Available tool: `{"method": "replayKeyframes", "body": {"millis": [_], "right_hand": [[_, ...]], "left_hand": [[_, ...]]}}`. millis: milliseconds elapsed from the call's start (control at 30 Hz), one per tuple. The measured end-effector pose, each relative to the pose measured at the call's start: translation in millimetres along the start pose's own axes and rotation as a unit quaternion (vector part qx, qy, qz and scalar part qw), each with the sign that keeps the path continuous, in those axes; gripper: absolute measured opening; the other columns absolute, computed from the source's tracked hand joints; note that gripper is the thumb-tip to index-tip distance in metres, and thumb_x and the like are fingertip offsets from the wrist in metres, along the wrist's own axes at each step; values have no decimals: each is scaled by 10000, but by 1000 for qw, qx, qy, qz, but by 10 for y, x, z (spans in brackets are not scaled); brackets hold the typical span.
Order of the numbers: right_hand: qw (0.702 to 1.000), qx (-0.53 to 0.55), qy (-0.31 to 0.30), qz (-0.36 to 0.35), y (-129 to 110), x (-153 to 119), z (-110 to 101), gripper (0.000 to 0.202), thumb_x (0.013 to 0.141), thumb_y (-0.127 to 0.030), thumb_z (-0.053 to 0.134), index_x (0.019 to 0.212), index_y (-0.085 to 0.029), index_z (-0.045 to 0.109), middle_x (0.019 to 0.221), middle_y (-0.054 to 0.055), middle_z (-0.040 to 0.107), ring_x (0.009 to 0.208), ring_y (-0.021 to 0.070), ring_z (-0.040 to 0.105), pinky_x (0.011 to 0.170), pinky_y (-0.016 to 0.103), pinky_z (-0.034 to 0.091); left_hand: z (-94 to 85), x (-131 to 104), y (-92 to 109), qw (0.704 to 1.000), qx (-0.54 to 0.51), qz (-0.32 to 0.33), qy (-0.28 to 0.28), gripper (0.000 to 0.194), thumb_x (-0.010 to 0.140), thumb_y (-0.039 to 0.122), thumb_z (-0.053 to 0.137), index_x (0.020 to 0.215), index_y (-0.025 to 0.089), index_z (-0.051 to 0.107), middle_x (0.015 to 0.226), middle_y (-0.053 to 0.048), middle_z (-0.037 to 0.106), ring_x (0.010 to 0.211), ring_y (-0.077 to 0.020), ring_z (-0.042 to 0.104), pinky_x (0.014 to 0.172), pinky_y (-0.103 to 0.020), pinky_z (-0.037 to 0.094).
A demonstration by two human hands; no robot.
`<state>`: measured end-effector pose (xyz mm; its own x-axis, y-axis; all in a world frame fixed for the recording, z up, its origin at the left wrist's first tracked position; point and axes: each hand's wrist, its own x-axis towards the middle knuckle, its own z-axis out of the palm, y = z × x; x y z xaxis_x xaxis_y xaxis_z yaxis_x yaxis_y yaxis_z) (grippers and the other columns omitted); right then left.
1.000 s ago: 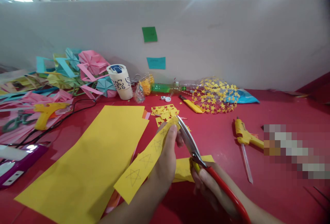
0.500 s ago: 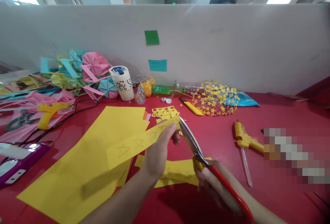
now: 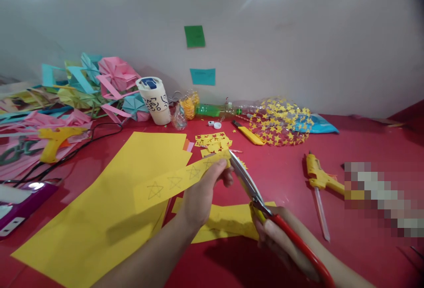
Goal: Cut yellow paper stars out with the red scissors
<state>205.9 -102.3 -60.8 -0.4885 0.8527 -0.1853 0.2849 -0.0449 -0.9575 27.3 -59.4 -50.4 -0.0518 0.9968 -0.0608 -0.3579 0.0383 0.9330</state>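
A yellow paper strip (image 3: 174, 182) with several stars drawn in pencil is pinched at its right end by my left hand (image 3: 202, 193), thumb on top. My right hand (image 3: 281, 235) grips red-handled scissors (image 3: 247, 179), whose blade tips touch the strip's right end beside my left thumb. The blades look nearly closed. Below, more yellow paper pieces (image 3: 221, 221) lie on the red table between my hands. Large yellow sheets (image 3: 122, 191) lie under the strip on the left. Star-cut scraps (image 3: 215, 142) rest behind my left hand.
At the back stand a white cup (image 3: 154, 101), a green bottle (image 3: 208, 110) and star-covered clear wrap (image 3: 280, 122). A yellow cutter (image 3: 251, 135) lies before them. Glue guns rest at right (image 3: 318, 174) and left (image 3: 53, 142), beside a purple power strip (image 3: 26, 208) and folded paper shapes (image 3: 117, 76).
The view has tilted down slightly, so the wall and notes appear higher. Both hands keep nearly the same hold, with the scissor tips still at the strip's end.
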Motion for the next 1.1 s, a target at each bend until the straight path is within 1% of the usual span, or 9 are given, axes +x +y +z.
{"method": "replayKeyframes", "body": {"millis": [100, 267, 367, 567, 733, 833, 900, 1033, 1100], "right_hand": [[1000, -8, -3, 0, -7, 16, -10, 563, 813, -703, 365, 586, -193, 443, 502, -3, 441, 425, 105, 385, 392, 233, 279], [1000, -8, -27, -2, -18, 29, -36, 521, 844, -659, 360, 631, -189, 428, 523, -18, 432, 454, 96, 374, 412, 204, 287], [1000, -7, -29, -8, -37, 28, -57, 515, 834, -655, 378, 641, -183, 448, 567, -1, 470, 495, 111, 416, 460, 213, 337], [999, -18, -32, 9, -119, 10, -76, 490, 833, -630, 405, 639, -183, 459, 573, -3, 511, 470, 95, 406, 450, 203, 326], [999, -22, -21, 40, -197, 4, -91, 547, 780, -702, 421, 682, -174, 526, 585, 6, 542, 491, 115, 458, 484, 220, 371], [998, -23, -38, 38, -224, 13, -111, 567, 769, -715, 429, 709, -166, 558, 594, 8, 557, 464, 99, 435, 462, 213, 355], [998, -16, -42, 33, -226, 19, -118, 565, 767, -713, 440, 693, -164, 554, 583, -2, 532, 454, 86, 407, 444, 203, 332], [998, -22, -29, 43, -217, 17, -107, 559, 767, -705, 451, 618, -170, 507, 509, -34, 436, 430, 73, 378, 398, 187, 274], [998, -24, -23, 58, -227, 11, -101, 572, 749, -729, 446, 638, -172, 513, 515, -33, 445, 415, 70, 365, 376, 188, 251]], "left_hand": [[-35, 11, 17, 1000, 19, -9, -7, 251, 812, 332, 527, 650, 171, 633, 616, -40, 592, 605, -145, 538, 647, -297, 455], [-93, 40, 31, 999, 45, -7, -22, 275, 819, 339, 500, 623, 196, 630, 589, -40, 586, 587, -154, 534, 638, -301, 457], [-145, 66, 47, 998, 60, -5, -25, 276, 803, 338, 521, 592, 199, 635, 582, -49, 591, 595, -165, 544, 641, -305, 463], [-231, 105, 139, 995, 101, 13, -15, 258, 741, 326, 585, 510, 221, 627, 550, -51, 604, 580, -184, 549, 602, -312, 470], [-265, 126, 198, 987, 157, 34, -31, 315, 746, 321, 564, 447, 224, 584, 487, -32, 559, 549, -170, 527, 587, -295, 442], [-288, 129, 219, 982, 184, 36, -24, 343, 743, 320, 568, 416, 218, 551, 492, -30, 551, 547, -161, 520, 569, -286, 422], [-301, 128, 232, 980, 194, 34, -16, 350, 736, 321, 580, 406, 211, 538, 499, -29, 549, 549, -157, 518, 559, -282, 412], [-308, 128, 238, 983, 182, 22, -13, 320, 721, 317, 597, 426, 200, 556, 493, -26, 540, 544, -154, 512, 554, -285, 406], [-305, 133, 229, 985, 172, 24, -11, 302, 715, 303, 601, 435, 196, 565, 489, -26, 536, 537, -152, 508, 538, -283, 401]]}}
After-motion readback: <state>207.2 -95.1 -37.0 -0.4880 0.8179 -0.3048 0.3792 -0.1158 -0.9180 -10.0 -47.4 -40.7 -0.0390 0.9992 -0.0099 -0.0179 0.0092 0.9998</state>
